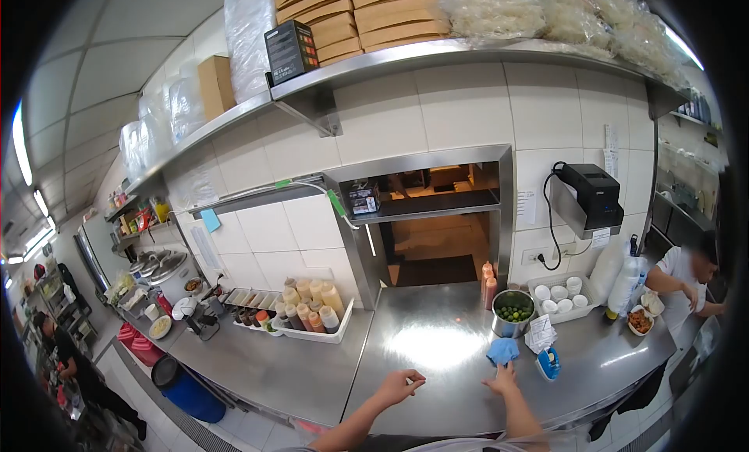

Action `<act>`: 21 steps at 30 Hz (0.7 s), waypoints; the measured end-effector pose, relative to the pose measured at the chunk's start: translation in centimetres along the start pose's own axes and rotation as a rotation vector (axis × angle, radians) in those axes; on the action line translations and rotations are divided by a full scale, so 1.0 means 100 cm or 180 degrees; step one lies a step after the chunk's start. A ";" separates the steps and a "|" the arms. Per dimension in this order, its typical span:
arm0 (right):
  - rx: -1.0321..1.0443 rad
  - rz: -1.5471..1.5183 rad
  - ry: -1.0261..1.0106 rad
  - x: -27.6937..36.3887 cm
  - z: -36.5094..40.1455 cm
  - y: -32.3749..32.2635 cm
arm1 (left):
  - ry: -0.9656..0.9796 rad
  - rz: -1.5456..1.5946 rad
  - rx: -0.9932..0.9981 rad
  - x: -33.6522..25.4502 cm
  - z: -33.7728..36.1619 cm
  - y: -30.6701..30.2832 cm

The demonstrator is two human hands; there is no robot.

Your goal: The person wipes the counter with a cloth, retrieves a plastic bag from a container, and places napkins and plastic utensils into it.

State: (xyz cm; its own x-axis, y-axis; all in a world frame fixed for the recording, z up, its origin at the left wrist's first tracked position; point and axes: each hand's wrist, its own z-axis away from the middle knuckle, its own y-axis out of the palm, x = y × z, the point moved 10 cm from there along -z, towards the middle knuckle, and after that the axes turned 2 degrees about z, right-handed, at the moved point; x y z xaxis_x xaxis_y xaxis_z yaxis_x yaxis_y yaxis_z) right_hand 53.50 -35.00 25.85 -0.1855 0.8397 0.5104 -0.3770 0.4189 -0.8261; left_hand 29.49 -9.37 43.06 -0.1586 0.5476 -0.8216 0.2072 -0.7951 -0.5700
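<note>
My left hand hovers over the steel counter, its fingers loosely bent and apart with nothing visible in them. Farther right, my right hand has its thumb spread away from the fingers. Its fingertips meet the near edge of a crumpled blue cloth on the counter. Just behind the cloth stands a metal pot of green limes. To the right of the cloth are a small blue-and-white holder and some white paper slips.
A white bin of sauce bottles stands left. At right are a tray of white cups, a bowl of food and a co-worker. A receipt printer hangs on the wall by the pass-through window. Another person works far left.
</note>
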 end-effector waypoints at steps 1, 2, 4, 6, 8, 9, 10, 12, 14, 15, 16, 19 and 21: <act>0.0114 0.0096 0.0002 -0.005 0.005 0.013 | 0.0003 0.0005 0.0014 -0.005 0.005 -0.001; -0.0079 0.0030 -0.0137 -0.006 0.010 0.015 | 0.0011 -0.0029 0.0032 -0.008 0.010 0.000; -0.0461 -0.0097 -0.0383 -0.015 0.024 0.017 | 0.0022 -0.0087 0.0096 -0.010 0.023 0.006; -0.0772 -0.0522 -0.0540 -0.029 0.034 0.016 | 0.0010 0.0006 0.0138 -0.001 0.031 0.011; -0.1073 -0.0896 -0.0676 -0.043 0.049 0.015 | 0.0016 0.0073 0.0130 0.005 0.037 0.013; -0.1205 -0.1058 -0.0733 -0.046 0.067 0.010 | 0.0018 0.0095 0.0104 0.009 0.041 0.013; -0.1333 -0.1219 -0.0795 -0.051 0.083 0.008 | 0.0016 0.0117 0.0073 0.009 0.046 0.012; -0.1420 -0.1270 -0.0852 -0.057 0.113 0.012 | -0.0018 0.0109 0.0077 0.003 0.065 0.013; -0.1386 -0.1080 -0.0865 -0.049 0.153 0.013 | -0.0062 0.0130 0.0082 0.003 0.088 0.015; -0.1311 -0.0858 -0.0852 -0.040 0.174 0.008 | -0.0086 0.0162 0.0085 0.006 0.100 0.019; -0.1224 -0.0631 -0.0842 -0.035 0.192 0.012 | -0.0121 0.0199 0.0084 0.009 0.114 0.023; -0.1581 0.0515 -0.1035 -0.033 0.231 0.037 | -0.0262 0.0399 -0.0024 0.016 0.168 0.024; -0.1460 0.0206 -0.0889 -0.038 0.261 0.043 | -0.0489 0.0609 -0.0162 0.029 0.214 0.022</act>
State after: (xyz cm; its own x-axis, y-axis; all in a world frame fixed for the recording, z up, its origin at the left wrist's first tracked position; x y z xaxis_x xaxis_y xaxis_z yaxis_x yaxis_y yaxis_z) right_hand 28.86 -45.39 26.59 -0.4530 0.7711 0.4474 0.0667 0.5298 -0.8455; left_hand 8.82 -15.07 39.67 -0.2561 0.3392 -0.9052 0.2953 -0.8642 -0.4074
